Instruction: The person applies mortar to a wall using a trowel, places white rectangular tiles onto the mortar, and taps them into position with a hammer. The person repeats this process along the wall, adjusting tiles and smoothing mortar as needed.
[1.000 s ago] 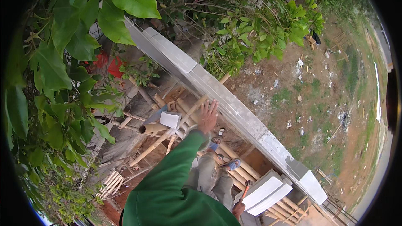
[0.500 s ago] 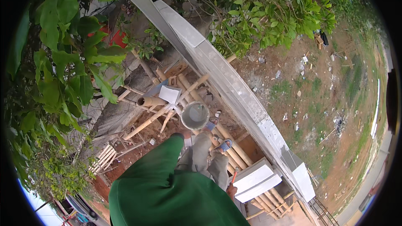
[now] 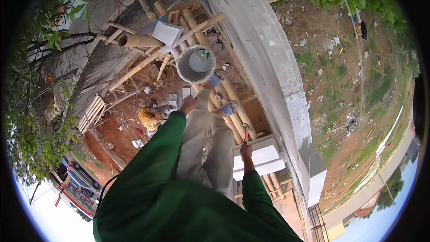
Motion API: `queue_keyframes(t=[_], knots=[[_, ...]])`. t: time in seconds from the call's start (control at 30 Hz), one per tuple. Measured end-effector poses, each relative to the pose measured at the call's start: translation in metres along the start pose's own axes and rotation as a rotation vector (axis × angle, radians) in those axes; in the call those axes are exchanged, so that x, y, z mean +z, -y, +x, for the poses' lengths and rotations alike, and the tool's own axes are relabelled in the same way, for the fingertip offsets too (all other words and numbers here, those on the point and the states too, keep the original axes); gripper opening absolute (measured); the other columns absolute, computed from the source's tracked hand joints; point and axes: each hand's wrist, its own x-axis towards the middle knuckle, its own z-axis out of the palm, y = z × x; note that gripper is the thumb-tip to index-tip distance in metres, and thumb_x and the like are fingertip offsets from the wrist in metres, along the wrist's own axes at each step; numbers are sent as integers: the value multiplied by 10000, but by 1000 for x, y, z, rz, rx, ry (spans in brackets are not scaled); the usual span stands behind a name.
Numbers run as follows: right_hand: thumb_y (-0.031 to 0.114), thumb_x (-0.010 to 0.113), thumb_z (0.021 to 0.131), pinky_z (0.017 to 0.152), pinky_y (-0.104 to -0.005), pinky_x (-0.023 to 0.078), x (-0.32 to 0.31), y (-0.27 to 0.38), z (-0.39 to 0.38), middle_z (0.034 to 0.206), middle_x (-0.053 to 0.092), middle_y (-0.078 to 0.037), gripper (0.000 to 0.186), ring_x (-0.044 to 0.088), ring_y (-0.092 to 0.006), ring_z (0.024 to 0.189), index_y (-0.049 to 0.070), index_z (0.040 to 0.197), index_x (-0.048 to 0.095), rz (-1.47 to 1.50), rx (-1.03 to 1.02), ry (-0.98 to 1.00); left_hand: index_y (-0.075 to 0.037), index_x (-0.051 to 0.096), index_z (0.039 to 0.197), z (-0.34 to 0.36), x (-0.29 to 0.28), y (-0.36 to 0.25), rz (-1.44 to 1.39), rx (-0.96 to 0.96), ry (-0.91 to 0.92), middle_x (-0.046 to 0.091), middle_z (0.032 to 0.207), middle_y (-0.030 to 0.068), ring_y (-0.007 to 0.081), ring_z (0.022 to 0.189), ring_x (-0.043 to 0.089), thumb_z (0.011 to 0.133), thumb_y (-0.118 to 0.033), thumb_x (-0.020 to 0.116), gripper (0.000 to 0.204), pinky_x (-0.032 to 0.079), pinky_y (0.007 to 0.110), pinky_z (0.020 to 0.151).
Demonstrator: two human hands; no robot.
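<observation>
My right hand (image 3: 246,151) is closed around the orange handle of a hammer (image 3: 245,131), its head pointing away from me. The hammer is over the edge of a stack of white blocks (image 3: 257,154). My left hand (image 3: 189,105) is in front of my left leg, near a round bucket (image 3: 179,69); its fingers are too small to make out. Inside the bucket lies grey wet mix (image 3: 200,61) with a small green-ended thing in it. My feet, in blue striped sandals (image 3: 229,109), stand on bamboo poles (image 3: 237,94).
A grey block wall (image 3: 268,62) runs along my right. Another white block (image 3: 167,33) lies on crossed bamboo poles beyond the bucket. Down on the red soil at left is a person in yellow (image 3: 148,117). A bamboo bundle (image 3: 92,113) and a parked vehicle (image 3: 80,177) are farther left.
The view has shifted, bringing more of my legs and right arm into sight. The hammer now shows its head. The person in yellow and the green-ended thing in the bucket have come into view.
</observation>
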Motion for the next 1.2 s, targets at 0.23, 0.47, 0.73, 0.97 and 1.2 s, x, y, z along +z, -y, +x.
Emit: queue_keyframes(t=[0.23,0.47,0.73,0.97,1.2], knots=[[283,627,1000,796,-542,580,81,-17,173,955,726,-308,365,743,-450,946,-78,991,682,-269,-58,-48,-32,528,1453,114,47,29,-885,-271,188,638,1353,209,357,1237,629,976,-644,626,782,502,482,1013],[310,678,978,801,-521,581,178,16,231,1002,743,-279,365,744,-437,944,-53,1009,700,-177,36,43,-82,225,1644,148,105,46,-1619,-155,189,356,1636,223,361,1504,400,961,-687,646,1005,336,562,1226],[315,692,969,807,-515,580,232,23,269,1011,747,-269,362,745,-433,939,-43,1018,706,-146,-9,117,-92,446,1461,176,147,57,-1915,-85,129,426,1560,186,346,1492,410,997,-502,708,672,340,564,1244],[319,705,962,812,-509,579,205,-10,283,1020,750,-261,360,746,-430,934,-36,1027,711,-120,-162,160,-60,417,1373,186,117,34,-2228,-118,42,301,1608,175,387,1468,403,919,-252,808,629,452,596,1197],[346,662,958,825,-480,570,77,1,192,953,754,-235,359,753,-390,895,22,1096,730,42,-414,56,-26,615,1207,179,36,-12,-1922,-353,-261,631,1211,116,332,1159,641,863,-77,736,368,580,516,1033]])
